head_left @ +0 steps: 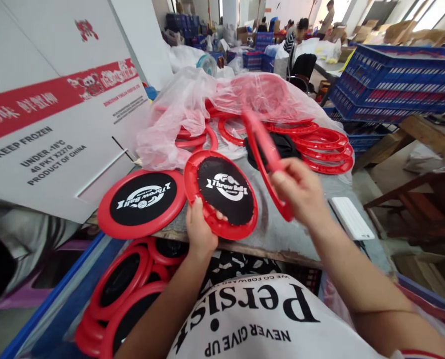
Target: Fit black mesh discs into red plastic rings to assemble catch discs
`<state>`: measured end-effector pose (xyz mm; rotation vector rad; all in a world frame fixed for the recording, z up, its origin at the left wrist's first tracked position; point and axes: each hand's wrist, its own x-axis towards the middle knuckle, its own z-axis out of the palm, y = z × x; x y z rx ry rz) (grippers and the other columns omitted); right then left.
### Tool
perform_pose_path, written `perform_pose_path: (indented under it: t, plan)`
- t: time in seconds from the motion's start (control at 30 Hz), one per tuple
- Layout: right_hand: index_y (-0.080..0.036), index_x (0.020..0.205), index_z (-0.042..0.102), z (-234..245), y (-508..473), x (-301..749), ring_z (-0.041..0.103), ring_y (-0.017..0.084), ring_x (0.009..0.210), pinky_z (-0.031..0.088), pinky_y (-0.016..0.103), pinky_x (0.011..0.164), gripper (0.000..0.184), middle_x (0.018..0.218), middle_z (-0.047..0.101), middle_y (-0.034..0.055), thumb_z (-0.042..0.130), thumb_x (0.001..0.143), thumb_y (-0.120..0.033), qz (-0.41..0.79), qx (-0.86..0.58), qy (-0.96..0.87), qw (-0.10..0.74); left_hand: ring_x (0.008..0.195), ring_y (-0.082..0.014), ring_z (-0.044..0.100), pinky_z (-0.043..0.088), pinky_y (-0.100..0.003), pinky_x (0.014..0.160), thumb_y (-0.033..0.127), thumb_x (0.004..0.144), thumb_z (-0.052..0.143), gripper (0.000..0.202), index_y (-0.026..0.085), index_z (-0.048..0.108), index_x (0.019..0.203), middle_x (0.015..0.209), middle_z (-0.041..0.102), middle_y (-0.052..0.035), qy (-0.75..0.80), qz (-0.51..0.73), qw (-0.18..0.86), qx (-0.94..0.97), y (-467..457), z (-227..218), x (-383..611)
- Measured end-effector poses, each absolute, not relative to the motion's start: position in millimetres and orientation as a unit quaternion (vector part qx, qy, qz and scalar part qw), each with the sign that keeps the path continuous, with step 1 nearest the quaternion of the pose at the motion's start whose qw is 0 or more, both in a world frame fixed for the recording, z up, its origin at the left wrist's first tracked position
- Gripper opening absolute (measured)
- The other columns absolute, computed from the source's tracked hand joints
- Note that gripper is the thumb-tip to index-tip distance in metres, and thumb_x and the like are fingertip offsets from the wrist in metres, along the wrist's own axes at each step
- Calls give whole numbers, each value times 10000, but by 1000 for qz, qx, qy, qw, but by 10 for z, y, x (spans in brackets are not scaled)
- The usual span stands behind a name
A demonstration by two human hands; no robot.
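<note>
My left hand (200,230) grips the near rim of a red disc with a black mesh centre printed "Throw Ball" (222,192), tilted above the table edge. My right hand (301,192) is closed on a bare red ring (265,159), held on edge and slanting up to the left, just right of the disc. A finished red and black disc (142,202) lies flat on the table to the left. Behind them several loose red rings (322,144) lie in a heap, partly under a clear plastic bag (192,107).
A white "KEEP FROZEN" carton (46,119) leans at the left. A blue crate (58,294) below the table holds several finished discs. A white flat object (351,217) lies at the right table edge. Blue crates (398,80) and wooden benches stand right. People sit far back.
</note>
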<state>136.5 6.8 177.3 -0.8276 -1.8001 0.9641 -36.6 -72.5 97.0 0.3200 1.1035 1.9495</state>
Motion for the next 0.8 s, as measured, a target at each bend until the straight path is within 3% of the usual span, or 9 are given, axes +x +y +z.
perform_pose_path:
  t: [0.1, 0.2, 0.3, 0.43, 0.53, 0.63, 0.7, 0.8]
  plan:
    - [-239, 967, 604, 2005, 218, 1448, 483, 124, 553, 389, 266, 501, 381, 708, 571, -16, 617, 930, -618, 395, -342, -710, 472, 460, -117, 548, 521, -269, 518, 513, 783, 713, 360, 199, 551, 713, 534, 560, 58, 430, 787, 435, 81, -670, 878, -597]
    - [-238, 928, 598, 1991, 246, 1486, 437, 116, 510, 342, 260, 466, 394, 658, 528, -27, 633, 911, -631, 392, -359, -725, 438, 491, -120, 593, 549, -268, 561, 505, 758, 708, 354, 184, 572, 698, 552, 585, 50, 428, 780, 454, 48, -681, 766, -679]
    - [-231, 931, 608, 1723, 158, 1595, 432, 124, 504, 334, 269, 461, 423, 638, 522, -28, 593, 922, -653, 341, -414, -746, 394, 508, -123, 619, 572, -271, 611, 483, 773, 676, 333, 178, 578, 682, 548, 592, 44, 435, 767, 472, 5, -753, 674, -687]
    - [-217, 961, 642, 1274, -39, 1870, 525, 156, 560, 396, 299, 535, 457, 694, 622, 6, 603, 902, -669, 187, -490, -797, 300, 528, -137, 640, 606, -305, 690, 450, 800, 647, 272, 187, 616, 737, 560, 616, 42, 438, 760, 479, -17, -838, 575, -735]
    - [-208, 1009, 671, 995, -124, 2026, 586, 183, 594, 414, 318, 576, 468, 783, 705, 48, 581, 917, -658, 105, -514, -823, 217, 774, -180, 743, 612, -328, 865, 390, 821, 640, 214, 191, 694, 878, 729, 741, -1, 421, 779, 466, 6, -846, 470, -764]
    - [-203, 1066, 685, 750, -101, 2096, 639, 231, 689, 385, 322, 584, 465, 859, 740, 85, 542, 942, -628, 23, -520, -839, 156, 1095, -210, 730, 573, -321, 999, 347, 839, 650, 227, 190, 725, 985, 1026, 802, -44, 414, 788, 456, 26, -852, 340, -759]
    - [-199, 1063, 696, 603, -51, 2130, 652, 262, 778, 374, 324, 594, 459, 886, 737, 106, 522, 955, -610, -21, -509, -852, 124, 1076, -225, 739, 600, -334, 950, 356, 849, 684, 241, 180, 719, 1010, 1057, 797, -62, 442, 757, 479, 38, -884, 265, -762]
    - [-182, 1060, 712, 417, 16, 2203, 627, 279, 861, 417, 346, 655, 450, 941, 710, 134, 515, 967, -576, -56, -481, -869, 104, 760, -213, 759, 630, -312, 681, 388, 824, 768, 298, 156, 683, 990, 848, 777, -66, 510, 663, 541, 87, -965, 197, -811]
